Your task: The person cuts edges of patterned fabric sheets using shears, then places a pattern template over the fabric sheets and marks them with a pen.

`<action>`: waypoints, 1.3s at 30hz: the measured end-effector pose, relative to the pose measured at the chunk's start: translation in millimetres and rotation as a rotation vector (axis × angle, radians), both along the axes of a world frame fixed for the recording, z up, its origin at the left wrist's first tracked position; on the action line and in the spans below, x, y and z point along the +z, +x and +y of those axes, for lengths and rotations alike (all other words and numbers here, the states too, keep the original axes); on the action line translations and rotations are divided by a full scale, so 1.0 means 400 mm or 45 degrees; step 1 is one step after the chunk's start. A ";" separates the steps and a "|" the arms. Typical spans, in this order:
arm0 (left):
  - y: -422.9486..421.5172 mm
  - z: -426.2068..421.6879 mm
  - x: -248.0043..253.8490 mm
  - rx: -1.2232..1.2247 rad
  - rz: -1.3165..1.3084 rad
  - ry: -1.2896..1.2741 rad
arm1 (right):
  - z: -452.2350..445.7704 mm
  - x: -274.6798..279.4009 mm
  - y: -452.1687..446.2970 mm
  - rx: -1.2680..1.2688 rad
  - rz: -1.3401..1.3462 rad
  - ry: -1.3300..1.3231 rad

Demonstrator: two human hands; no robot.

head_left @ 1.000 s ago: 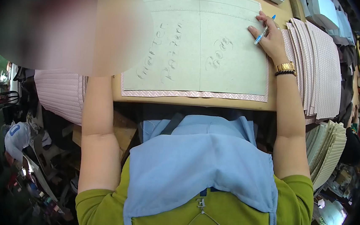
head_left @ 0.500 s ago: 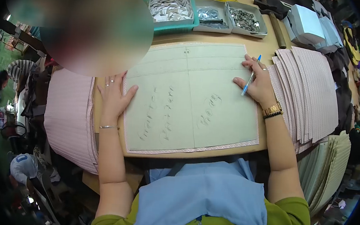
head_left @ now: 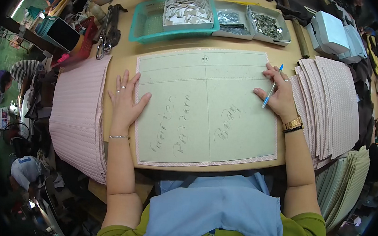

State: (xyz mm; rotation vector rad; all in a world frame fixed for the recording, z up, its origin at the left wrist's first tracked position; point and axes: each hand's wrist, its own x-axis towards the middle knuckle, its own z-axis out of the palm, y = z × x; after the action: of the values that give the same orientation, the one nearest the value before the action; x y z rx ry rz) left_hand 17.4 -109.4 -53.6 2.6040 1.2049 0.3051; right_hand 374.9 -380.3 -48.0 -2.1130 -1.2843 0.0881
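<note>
- The left hand [head_left: 127, 106] is spread wide — nothing gripped — at the left edge of the pale template [head_left: 224, 94].
- On the worktop [head_left: 125, 48], the template is laid over pink fabric [head_left: 207, 164]; it is judged light and stiff, best steadied by its edges — the fabric seems soft.
- A pen [head_left: 268, 96] is held in the right hand [head_left: 281, 98], by the template's right edge.

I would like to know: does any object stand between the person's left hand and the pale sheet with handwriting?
No, nothing visible stands between them: the left hand partly overlaps the left edge of the pale sheet in this view. The pink stack lies on the hand's other side, away from the sheet.
</note>
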 end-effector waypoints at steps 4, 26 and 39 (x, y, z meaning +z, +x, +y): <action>0.001 -0.003 0.005 0.001 -0.001 -0.001 | 0.001 0.000 0.002 0.007 -0.001 0.002; 0.007 -0.003 -0.005 0.016 0.034 0.082 | 0.005 -0.007 -0.001 -0.004 -0.007 0.026; 0.009 -0.004 0.008 0.015 0.071 0.057 | -0.001 -0.006 0.004 -0.002 0.049 0.077</action>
State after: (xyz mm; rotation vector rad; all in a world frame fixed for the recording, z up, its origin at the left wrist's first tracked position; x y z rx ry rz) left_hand 20.9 -111.0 -50.5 2.6609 1.2464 0.2662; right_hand 376.6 -380.6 -50.2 -2.0512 -1.2475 0.0877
